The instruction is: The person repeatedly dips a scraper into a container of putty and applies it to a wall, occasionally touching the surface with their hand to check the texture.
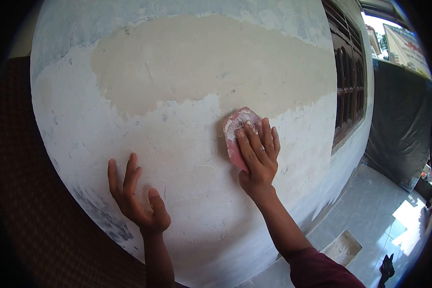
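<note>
My right hand [259, 156] presses a pink putty spreader [236, 152] against the wall [187, 149]. White filler smears its upper part, and some sits on my fingertips. My fingers lie over its face, with the thumb hidden behind the hand. Lower on the left, my left hand [139, 201] holds nothing, its fingers spread apart close to the wall surface. Rough white filler covers the wall around both hands. Above them runs a smoother beige patch [177, 57] with ragged edges.
A dark wooden window [348, 81] is set into the wall at right. Below, on grey floor tiles [374, 192], stands a shallow tray [343, 247] with whitish residue. A black sheet [401, 120] hangs at far right, near a small black shape [387, 269].
</note>
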The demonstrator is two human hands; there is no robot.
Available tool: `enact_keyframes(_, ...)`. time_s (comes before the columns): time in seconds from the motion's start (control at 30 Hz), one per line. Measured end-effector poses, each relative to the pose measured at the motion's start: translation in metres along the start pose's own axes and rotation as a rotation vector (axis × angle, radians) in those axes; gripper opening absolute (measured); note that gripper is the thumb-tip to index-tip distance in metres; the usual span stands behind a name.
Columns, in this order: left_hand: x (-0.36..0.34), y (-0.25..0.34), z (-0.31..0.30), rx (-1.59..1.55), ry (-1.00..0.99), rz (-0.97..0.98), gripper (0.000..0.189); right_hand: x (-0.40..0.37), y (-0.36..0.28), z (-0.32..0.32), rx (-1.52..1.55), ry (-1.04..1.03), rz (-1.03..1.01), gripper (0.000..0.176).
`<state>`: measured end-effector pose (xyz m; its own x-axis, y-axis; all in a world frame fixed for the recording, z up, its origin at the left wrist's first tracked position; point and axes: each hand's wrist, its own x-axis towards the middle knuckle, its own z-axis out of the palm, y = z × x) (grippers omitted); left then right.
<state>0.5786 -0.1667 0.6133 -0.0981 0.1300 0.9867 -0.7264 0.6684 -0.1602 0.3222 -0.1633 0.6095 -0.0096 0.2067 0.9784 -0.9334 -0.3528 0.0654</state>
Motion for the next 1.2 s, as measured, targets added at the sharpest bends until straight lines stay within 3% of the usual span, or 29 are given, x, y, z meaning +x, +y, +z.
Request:
enact_keyframes(0.1, -0.004, -0.004, 0.003, 0.003, 0.012, -0.009, 0.037, 0.004, 0.003, 0.008, -0.038, -0.123, -0.07, 0.047)
enact_keyframes(0.33, -0.001, -0.001, 0.001, 0.019, 0.012, 0.014, 0.038, -0.056, 0.049, -0.02, -0.043, -0.152, -0.104, 0.041)
enact_keyframes(0.53, -0.006, -0.005, 0.006, -0.023, 0.048, -0.031, 0.039, -0.013, 0.037, -0.013, -0.057, -0.016, -0.101, 0.039)
enact_keyframes(0.73, -0.005, -0.004, 0.004, -0.017, 0.034, -0.031, 0.039, -0.011, 0.036, 0.003, -0.03, -0.078, -0.061, 0.065)
enact_keyframes(0.83, -0.002, -0.001, 0.0, 0.014, 0.008, 0.014, 0.038, -0.047, 0.036, -0.006, -0.012, -0.122, -0.007, 0.065)
enact_keyframes(1.03, -0.003, -0.001, 0.002, -0.048, 0.03, -0.006, 0.037, -0.078, 0.033, -0.037, -0.042, -0.194, 0.02, 0.06)
enact_keyframes(1.17, -0.008, -0.007, 0.005, -0.102, 0.057, -0.034, 0.037, -0.068, 0.022, -0.057, 0.065, -0.123, 0.064, 0.05)
enact_keyframes(1.2, -0.009, -0.007, 0.003, -0.106, 0.057, -0.038, 0.038, -0.064, 0.018, -0.063, 0.187, -0.073, 0.172, 0.047)
